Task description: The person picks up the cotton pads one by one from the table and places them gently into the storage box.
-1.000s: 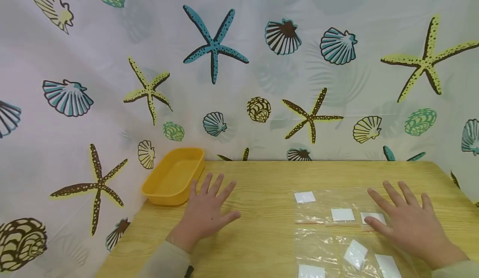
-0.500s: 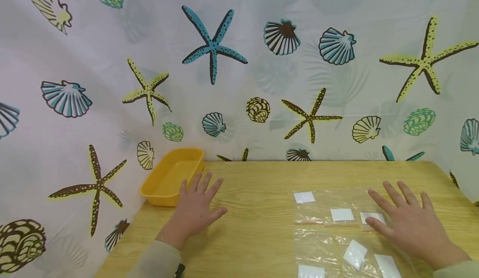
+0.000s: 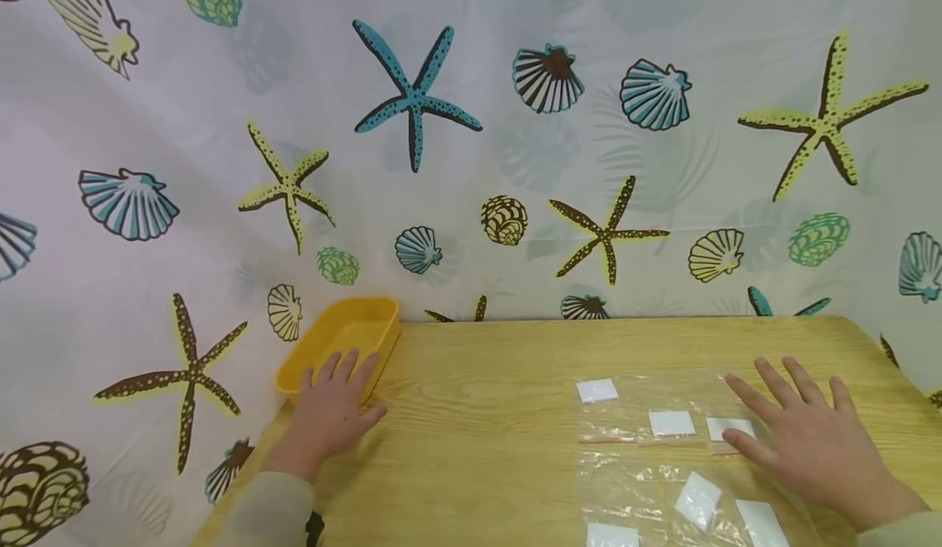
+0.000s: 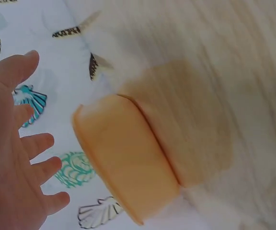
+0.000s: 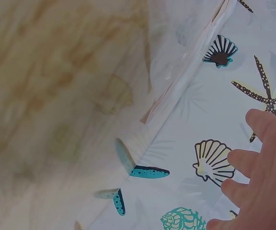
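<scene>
In the head view my left hand [image 3: 329, 412] hovers in front of the yellow plastic tub [image 3: 379, 330], fingers spread and overlapping its near rim from this angle. The left wrist view has the tub's outer wall [image 4: 128, 158] apart from the hand, so the fingers are not gripping it. My right hand [image 3: 820, 445], also spread and holding nothing, is over the right side of several clear plastic bags [image 3: 625, 428]. White rectangular pieces [image 3: 671, 423] lie in or on these bags; whether the hand touches one is unclear. In the right wrist view, fingertips [image 5: 246, 160] show at the right edge.
The bags lie flat on a wood-grain table [image 3: 471, 432]. A white curtain [image 3: 471, 163] printed with starfish and shells hangs behind the table and along its sides. The tub stands at the back left corner, close to the curtain.
My left hand has moved left, from the middle of the table to in front of the yellow tub. The right hand has stayed over the bags. The head view has shifted slightly.
</scene>
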Action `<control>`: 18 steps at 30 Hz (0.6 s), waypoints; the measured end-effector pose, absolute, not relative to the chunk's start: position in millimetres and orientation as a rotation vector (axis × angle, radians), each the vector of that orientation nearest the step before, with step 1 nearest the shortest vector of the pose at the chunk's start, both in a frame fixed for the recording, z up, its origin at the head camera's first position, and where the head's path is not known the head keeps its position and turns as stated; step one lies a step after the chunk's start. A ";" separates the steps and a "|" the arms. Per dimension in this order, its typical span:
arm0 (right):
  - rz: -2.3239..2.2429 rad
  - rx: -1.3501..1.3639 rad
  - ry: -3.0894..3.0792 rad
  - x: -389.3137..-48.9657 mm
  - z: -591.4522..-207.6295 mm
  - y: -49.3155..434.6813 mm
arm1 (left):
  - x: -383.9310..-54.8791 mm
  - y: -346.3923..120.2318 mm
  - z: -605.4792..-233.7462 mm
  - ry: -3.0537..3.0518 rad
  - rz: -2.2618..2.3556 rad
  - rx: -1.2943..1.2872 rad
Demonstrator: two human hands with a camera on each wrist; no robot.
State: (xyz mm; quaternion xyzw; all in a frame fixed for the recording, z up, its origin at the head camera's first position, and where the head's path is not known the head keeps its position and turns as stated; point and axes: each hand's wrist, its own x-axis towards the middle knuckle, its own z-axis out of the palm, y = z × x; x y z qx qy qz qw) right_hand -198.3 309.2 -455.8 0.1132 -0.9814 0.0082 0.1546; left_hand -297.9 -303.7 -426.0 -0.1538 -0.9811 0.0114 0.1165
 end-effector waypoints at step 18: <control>0.003 0.318 -2.827 -197.2 -458.2 307.3 | -308.7 -335.0 -437.0 -3.081 0.028 -0.348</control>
